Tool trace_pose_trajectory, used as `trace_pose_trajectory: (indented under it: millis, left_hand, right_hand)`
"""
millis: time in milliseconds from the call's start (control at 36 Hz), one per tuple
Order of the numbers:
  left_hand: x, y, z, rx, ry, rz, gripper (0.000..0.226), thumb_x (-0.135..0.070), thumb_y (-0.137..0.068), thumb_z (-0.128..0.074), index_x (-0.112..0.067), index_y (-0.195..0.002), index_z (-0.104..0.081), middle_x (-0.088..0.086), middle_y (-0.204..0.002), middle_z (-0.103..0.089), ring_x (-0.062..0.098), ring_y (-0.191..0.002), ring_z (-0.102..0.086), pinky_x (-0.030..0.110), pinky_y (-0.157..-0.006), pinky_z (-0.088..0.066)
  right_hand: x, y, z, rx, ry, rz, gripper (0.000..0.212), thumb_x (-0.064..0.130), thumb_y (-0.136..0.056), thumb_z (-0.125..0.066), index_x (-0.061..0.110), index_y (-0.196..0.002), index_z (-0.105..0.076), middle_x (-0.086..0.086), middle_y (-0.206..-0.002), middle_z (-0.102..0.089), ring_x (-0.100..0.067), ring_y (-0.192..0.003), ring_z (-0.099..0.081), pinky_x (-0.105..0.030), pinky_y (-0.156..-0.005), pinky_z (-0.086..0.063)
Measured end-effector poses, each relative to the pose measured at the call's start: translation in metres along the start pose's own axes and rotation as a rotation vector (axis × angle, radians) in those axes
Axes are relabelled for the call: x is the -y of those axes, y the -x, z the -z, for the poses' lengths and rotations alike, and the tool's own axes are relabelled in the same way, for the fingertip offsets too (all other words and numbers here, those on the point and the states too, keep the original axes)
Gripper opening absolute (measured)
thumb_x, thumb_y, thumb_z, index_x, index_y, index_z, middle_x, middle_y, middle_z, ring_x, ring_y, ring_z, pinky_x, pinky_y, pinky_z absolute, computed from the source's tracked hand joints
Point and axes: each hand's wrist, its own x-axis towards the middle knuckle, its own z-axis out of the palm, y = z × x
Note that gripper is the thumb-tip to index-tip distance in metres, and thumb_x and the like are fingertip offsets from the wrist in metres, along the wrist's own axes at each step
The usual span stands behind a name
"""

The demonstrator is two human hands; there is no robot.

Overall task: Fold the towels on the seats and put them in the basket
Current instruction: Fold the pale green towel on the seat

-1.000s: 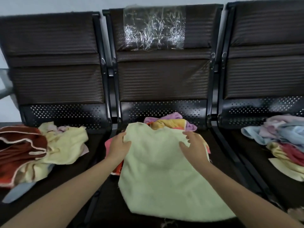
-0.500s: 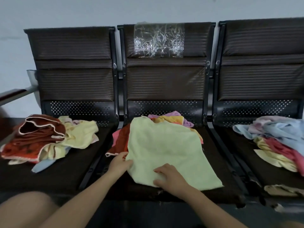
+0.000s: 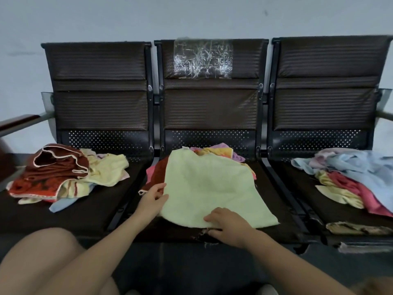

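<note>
A pale green towel lies spread flat over the middle seat, on top of a heap of pink, orange and purple towels. My left hand pinches the towel's near left edge. At the near front edge my right hand grips the hem, thumb under and fingers on top. No basket is in view.
The left seat carries a pile of dark red and yellow towels. On the right seat lies a pile of blue, pink and yellow towels. Torn upholstery shows at the right seat's front. My knee is at lower left.
Both hands slid from the towel's far corners down to its near edge. The camera pulled back and tilted, showing the whole bench and my knee.
</note>
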Motion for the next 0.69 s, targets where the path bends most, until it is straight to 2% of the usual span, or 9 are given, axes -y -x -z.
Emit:
trace_pose_trajectory:
  millis: [56, 139, 194, 278, 333, 417, 500, 583, 694]
  left_hand:
    - [0.007, 0.005, 0.001, 0.069, -0.069, 0.053, 0.048, -0.016, -0.094, -0.059, -0.021, -0.139, -0.045, 0.003, -0.104, -0.061, 0.014, -0.090, -0.060, 0.025, -0.072, -0.050]
    - [0.018, 0.015, 0.005, 0.109, -0.130, 0.074, 0.054, -0.011, -0.092, -0.060, -0.016, -0.142, -0.042, 0.012, -0.124, -0.061, 0.022, -0.106, -0.061, 0.032, -0.087, -0.051]
    - [0.025, 0.019, 0.008, 0.079, -0.165, 0.079, 0.053, -0.011, -0.092, -0.060, -0.014, -0.142, -0.043, 0.013, -0.123, -0.062, 0.024, -0.106, -0.061, 0.033, -0.085, -0.051]
    - [0.029, 0.025, 0.008, 0.029, -0.203, 0.101, 0.049, -0.012, -0.092, -0.058, -0.015, -0.139, -0.046, 0.008, -0.108, -0.063, 0.022, -0.094, -0.061, 0.032, -0.076, -0.050]
    - [0.026, 0.031, 0.005, 0.019, -0.240, 0.104, 0.047, -0.012, -0.092, -0.056, -0.016, -0.139, -0.047, 0.008, -0.109, -0.062, 0.019, -0.091, -0.059, 0.030, -0.074, -0.047]
    - [0.022, 0.036, 0.000, 0.022, -0.320, 0.096, 0.053, -0.009, -0.090, -0.055, -0.017, -0.141, -0.044, 0.012, -0.123, -0.060, 0.020, -0.101, -0.056, 0.028, -0.077, -0.041]
    - [0.019, 0.041, -0.003, 0.031, -0.404, 0.091, 0.062, -0.009, -0.085, -0.054, -0.019, -0.144, -0.038, 0.012, -0.130, -0.055, 0.026, -0.114, -0.054, 0.029, -0.085, -0.044]
    - [0.015, 0.050, -0.008, -0.041, -0.617, 0.114, 0.060, -0.016, -0.086, -0.053, -0.019, -0.143, -0.036, 0.014, -0.131, -0.046, 0.031, -0.122, -0.043, 0.036, -0.098, -0.042]
    - [0.006, 0.062, -0.022, -0.034, -0.723, 0.081, 0.061, -0.018, -0.089, -0.050, -0.020, -0.147, -0.031, 0.012, -0.135, -0.038, 0.030, -0.128, -0.033, 0.037, -0.100, -0.040]
  right_hand:
    - [-0.004, 0.006, 0.000, 0.002, 0.035, 0.010, 0.048, 0.041, -0.095, -0.053, 0.030, -0.141, -0.045, 0.004, -0.141, -0.042, -0.020, -0.129, -0.040, -0.032, -0.107, -0.033]
    - [-0.011, 0.011, 0.002, -0.009, 0.053, 0.008, 0.046, 0.040, -0.095, -0.054, 0.030, -0.139, -0.047, 0.004, -0.139, -0.043, -0.019, -0.127, -0.041, -0.031, -0.106, -0.034]
    - [-0.015, 0.014, 0.002, -0.024, 0.042, 0.003, 0.044, 0.038, -0.094, -0.055, 0.031, -0.137, -0.049, 0.004, -0.137, -0.045, -0.018, -0.126, -0.042, -0.031, -0.105, -0.036]
    - [-0.018, 0.016, 0.002, -0.046, 0.022, -0.022, 0.045, 0.035, -0.094, -0.054, 0.028, -0.138, -0.047, 0.004, -0.136, -0.047, -0.018, -0.126, -0.042, -0.031, -0.105, -0.036]
    - [-0.018, 0.016, 0.002, -0.073, -0.010, -0.047, 0.045, 0.030, -0.093, -0.054, 0.026, -0.138, -0.048, 0.003, -0.132, -0.049, -0.018, -0.125, -0.044, -0.031, -0.106, -0.036]
    - [-0.016, 0.012, 0.000, -0.100, -0.001, -0.032, 0.038, 0.029, -0.091, -0.054, 0.029, -0.129, -0.057, 0.002, -0.124, -0.053, -0.019, -0.119, -0.047, -0.030, -0.102, -0.039]
    - [-0.016, 0.012, 0.001, -0.107, 0.022, -0.004, 0.034, 0.032, -0.090, -0.057, 0.032, -0.123, -0.061, 0.003, -0.121, -0.052, -0.018, -0.115, -0.047, -0.029, -0.098, -0.041]
    - [-0.018, 0.013, 0.001, -0.108, 0.077, 0.051, 0.035, 0.033, -0.090, -0.057, 0.032, -0.125, -0.059, 0.003, -0.121, -0.051, -0.018, -0.114, -0.047, -0.030, -0.094, -0.042]
    - [-0.021, 0.016, 0.002, -0.118, 0.171, 0.147, 0.035, 0.033, -0.094, -0.052, 0.030, -0.129, -0.057, 0.005, -0.121, -0.051, -0.018, -0.113, -0.047, -0.029, -0.087, -0.042]
